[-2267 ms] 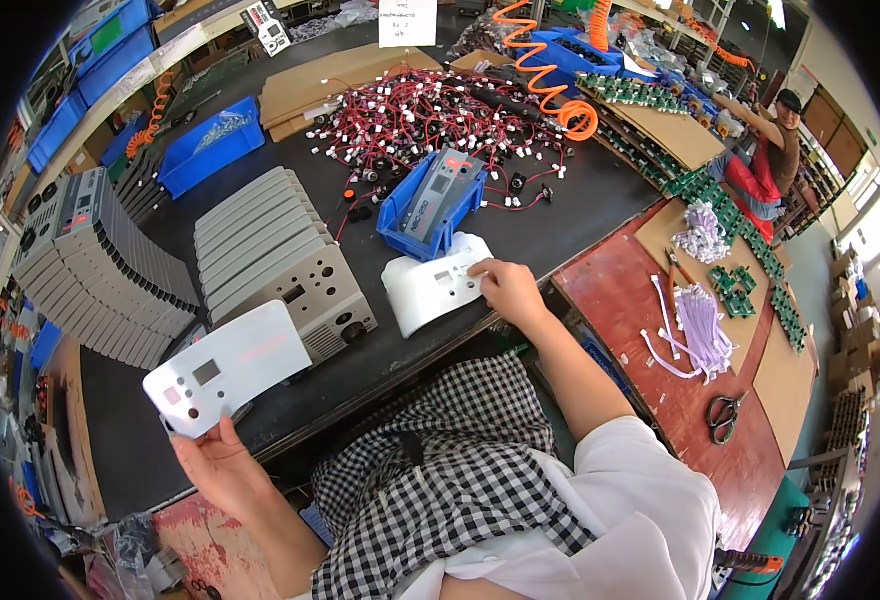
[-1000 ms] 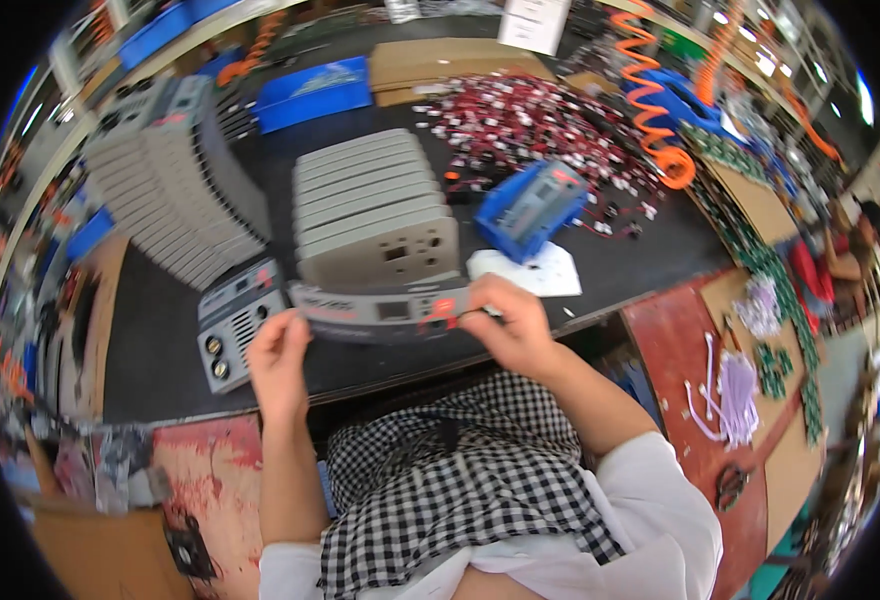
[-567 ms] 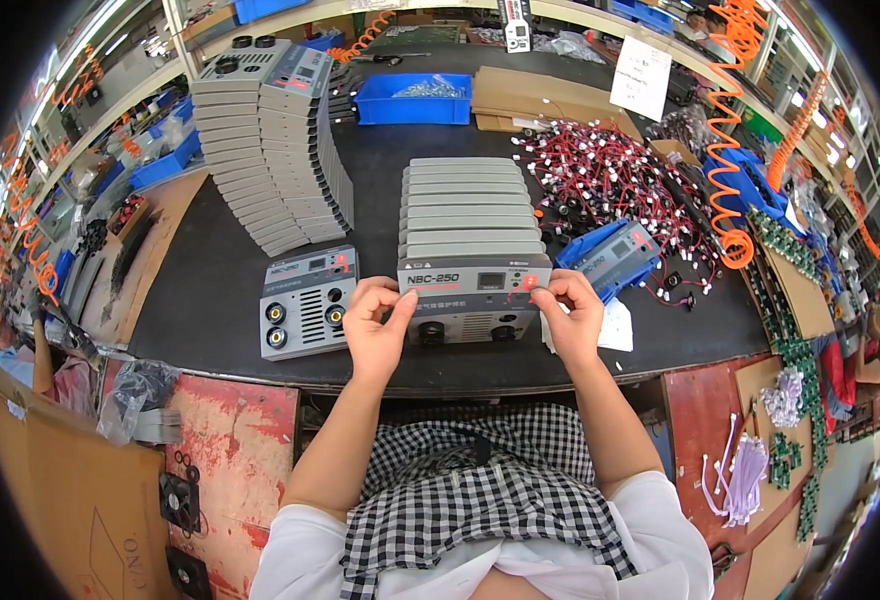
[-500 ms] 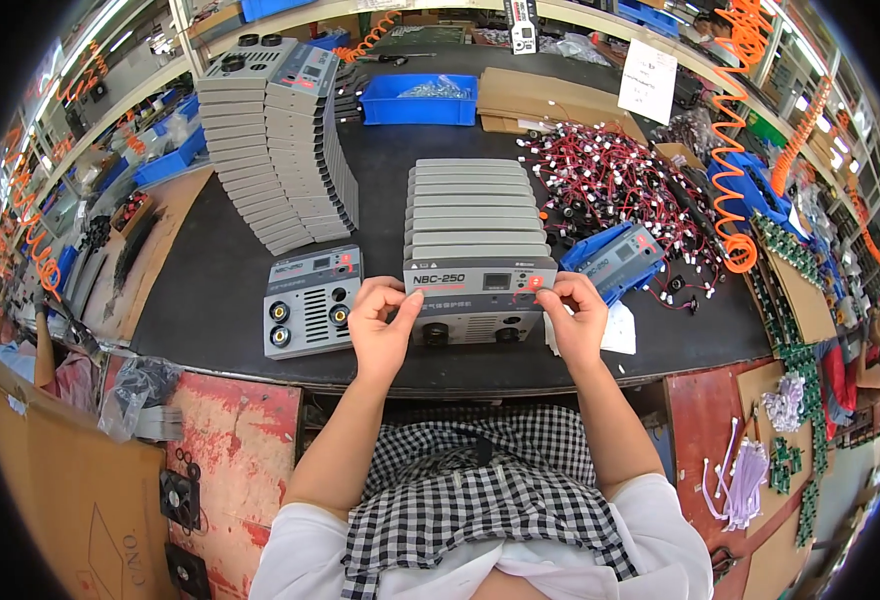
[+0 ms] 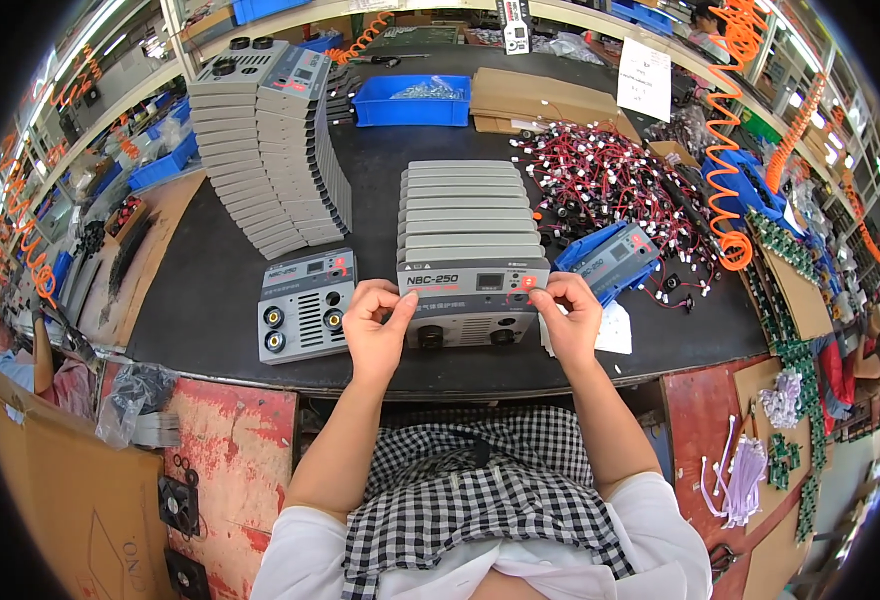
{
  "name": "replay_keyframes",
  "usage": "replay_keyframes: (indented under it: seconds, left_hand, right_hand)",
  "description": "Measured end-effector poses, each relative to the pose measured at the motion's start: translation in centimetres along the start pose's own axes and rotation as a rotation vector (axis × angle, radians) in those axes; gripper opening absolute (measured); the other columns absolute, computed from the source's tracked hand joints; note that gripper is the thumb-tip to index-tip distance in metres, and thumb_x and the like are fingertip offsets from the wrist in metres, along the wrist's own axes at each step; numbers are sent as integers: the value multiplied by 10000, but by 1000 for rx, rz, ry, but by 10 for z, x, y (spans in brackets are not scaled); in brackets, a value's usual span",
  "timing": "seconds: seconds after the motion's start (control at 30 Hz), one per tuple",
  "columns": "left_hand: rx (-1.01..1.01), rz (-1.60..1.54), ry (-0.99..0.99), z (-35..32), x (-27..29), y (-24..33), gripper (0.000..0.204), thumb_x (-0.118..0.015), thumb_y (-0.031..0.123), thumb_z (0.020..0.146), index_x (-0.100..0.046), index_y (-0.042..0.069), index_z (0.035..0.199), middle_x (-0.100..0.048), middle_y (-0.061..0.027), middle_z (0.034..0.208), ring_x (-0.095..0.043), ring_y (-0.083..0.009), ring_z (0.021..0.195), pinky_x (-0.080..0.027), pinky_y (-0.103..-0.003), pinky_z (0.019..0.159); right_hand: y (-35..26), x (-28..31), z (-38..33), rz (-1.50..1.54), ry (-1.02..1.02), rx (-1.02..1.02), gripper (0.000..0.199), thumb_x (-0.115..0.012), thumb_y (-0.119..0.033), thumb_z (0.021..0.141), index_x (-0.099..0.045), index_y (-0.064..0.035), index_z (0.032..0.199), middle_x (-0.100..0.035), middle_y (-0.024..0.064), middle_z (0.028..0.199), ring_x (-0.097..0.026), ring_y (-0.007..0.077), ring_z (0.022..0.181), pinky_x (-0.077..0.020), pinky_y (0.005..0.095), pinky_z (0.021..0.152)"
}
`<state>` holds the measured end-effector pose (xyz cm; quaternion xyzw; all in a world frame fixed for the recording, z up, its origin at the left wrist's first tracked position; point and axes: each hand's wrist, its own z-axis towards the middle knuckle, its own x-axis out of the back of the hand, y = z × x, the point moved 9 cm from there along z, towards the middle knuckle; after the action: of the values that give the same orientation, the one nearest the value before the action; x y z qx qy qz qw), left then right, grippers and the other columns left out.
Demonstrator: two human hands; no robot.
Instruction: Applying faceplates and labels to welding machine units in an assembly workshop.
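Observation:
I have a grey front panel (image 5: 475,305) by its two sides, with a small dark display window, vents and round black fittings on its face. On its left edge, my left hand (image 5: 375,325) is closed, thumb and fingers pinched. The opposite edge is pinched by my right hand (image 5: 570,315). Right behind it stands a row of similar grey panels (image 5: 470,210), upright and close together. A separate front panel (image 5: 307,305) with brass-coloured sockets lies flat to the left of my left hand.
A tall curved stack of panels (image 5: 270,150) rises at the back left. A blue bin (image 5: 412,101) holds small metal parts. Red-and-black wires (image 5: 600,190) are heaped at the right, near a panel in a blue tray (image 5: 610,260). Orange coiled hoses (image 5: 725,190) hang at the right.
The whole view has shifted slightly left. Both hands keep their pinch on the panel's sides, and its face has tilted up a little.

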<state>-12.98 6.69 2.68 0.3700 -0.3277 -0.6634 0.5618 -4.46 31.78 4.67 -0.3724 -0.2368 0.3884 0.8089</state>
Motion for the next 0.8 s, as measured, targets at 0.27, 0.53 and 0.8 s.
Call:
replay_keyframes:
  seconds: [0.27,0.53,0.8]
  left_hand:
    - [9,7,14,0,-2,3,165,-639,-51,698,-496,-5,629,-479,-31,794,-439,-75,684,-356,-184,598]
    - [-46,97,-5,4,0,2,215,-639,-25,713,-455,7,606,-474,-42,784,-437,-96,711,-359,-196,653]
    - [-147,681,-139,9,4,-1,345,-663,34,683,-341,17,561,-425,-78,599,-382,-150,539,-346,-262,519]
  right_hand:
    - [5,1,1,1,25,10,132,-689,-36,670,-564,-2,644,-570,58,744,-517,122,637,-419,229,554]
    - [-1,-2,5,-32,28,27,158,-698,-57,660,-552,-1,635,-554,68,720,-523,139,600,-424,244,531]
    - [-22,9,-4,-136,74,239,195,-677,-74,661,-488,-43,626,-549,96,798,-536,236,727,-431,311,629]
